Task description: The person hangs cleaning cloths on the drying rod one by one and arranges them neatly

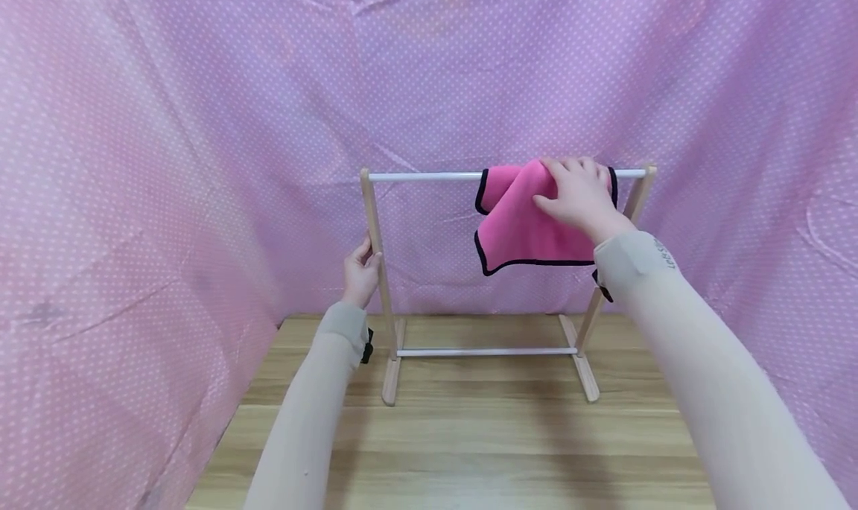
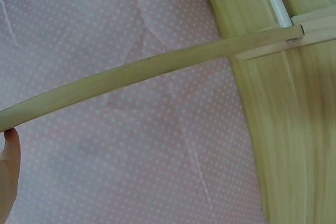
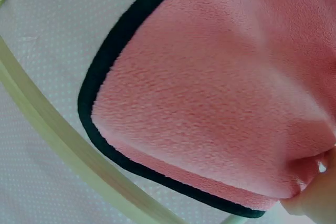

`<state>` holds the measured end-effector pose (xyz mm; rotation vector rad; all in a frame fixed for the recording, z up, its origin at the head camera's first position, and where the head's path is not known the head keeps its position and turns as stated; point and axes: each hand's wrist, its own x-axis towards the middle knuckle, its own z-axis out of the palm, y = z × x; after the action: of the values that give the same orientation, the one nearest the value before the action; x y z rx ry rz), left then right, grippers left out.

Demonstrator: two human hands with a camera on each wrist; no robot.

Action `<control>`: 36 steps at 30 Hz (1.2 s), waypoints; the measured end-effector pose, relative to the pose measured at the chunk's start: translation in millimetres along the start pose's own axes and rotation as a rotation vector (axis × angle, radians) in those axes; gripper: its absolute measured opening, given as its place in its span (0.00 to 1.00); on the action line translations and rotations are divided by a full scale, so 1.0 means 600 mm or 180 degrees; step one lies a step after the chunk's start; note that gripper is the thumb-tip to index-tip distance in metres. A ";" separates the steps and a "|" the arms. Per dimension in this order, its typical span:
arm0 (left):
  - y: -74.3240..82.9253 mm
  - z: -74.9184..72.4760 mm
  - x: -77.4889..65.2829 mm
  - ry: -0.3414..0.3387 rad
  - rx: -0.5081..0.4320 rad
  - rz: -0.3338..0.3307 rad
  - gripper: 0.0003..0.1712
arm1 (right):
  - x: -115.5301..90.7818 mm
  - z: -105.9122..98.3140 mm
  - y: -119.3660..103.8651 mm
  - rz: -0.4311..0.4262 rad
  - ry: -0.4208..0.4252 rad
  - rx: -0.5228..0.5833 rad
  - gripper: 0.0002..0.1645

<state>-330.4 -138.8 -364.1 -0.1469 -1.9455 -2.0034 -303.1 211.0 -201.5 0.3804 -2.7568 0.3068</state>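
A small wooden rack with a white top rod (image 1: 429, 176) stands in the head view. Over the right part of its rod hangs a pink cloth (image 1: 523, 234) with black edging, its left half folded unevenly. My left hand (image 1: 360, 275) grips the rack's left post (image 1: 385, 294), thumb in front; in the left wrist view only a fingertip (image 2: 12, 142) shows against the post. My right hand (image 1: 578, 197) lies on the cloth at the rod, fingers spread over the top and thumb out to the left. In the right wrist view the cloth (image 3: 210, 93) creases beside the hand.
The rack's feet (image 1: 587, 380) and lower white bar (image 1: 482, 352) are at the wood-grain tabletop (image 1: 469, 450). A pink dotted curtain (image 1: 281, 85) surrounds the table at the back and sides. The right post (image 1: 639, 193) stands just beyond the right hand.
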 end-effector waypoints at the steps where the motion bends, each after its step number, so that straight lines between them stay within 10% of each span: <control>1: 0.001 0.000 -0.002 -0.0008 0.0064 -0.0017 0.29 | 0.000 0.003 0.001 -0.0008 0.0023 -0.0014 0.39; 10: 0.055 0.046 -0.067 0.0360 0.0650 0.0297 0.27 | 0.003 0.002 0.002 -0.0073 0.0040 -0.0075 0.40; 13: 0.090 0.088 -0.074 -0.0155 0.0515 0.0281 0.28 | 0.006 -0.007 0.001 -0.0063 0.0081 -0.0071 0.37; 18: 0.130 0.156 -0.065 -0.1287 0.0122 -0.0479 0.33 | 0.009 -0.013 0.004 -0.0020 0.0183 -0.0024 0.32; 21: 0.136 0.190 -0.058 -0.1477 -0.0185 -0.0656 0.30 | 0.009 -0.011 0.007 -0.0010 0.0235 -0.0016 0.30; 30: 0.138 0.237 -0.051 -0.0528 -0.0503 -0.0039 0.19 | 0.006 0.012 0.025 0.0049 0.0946 0.0229 0.24; 36: 0.144 0.241 -0.041 -0.0351 -0.0635 0.0039 0.18 | -0.004 0.010 0.043 0.0656 0.1361 0.0318 0.34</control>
<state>-303.6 7.9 -281.5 -0.3237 -1.7989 -2.2213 -310.5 234.4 -211.8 0.0428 -2.3648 0.5137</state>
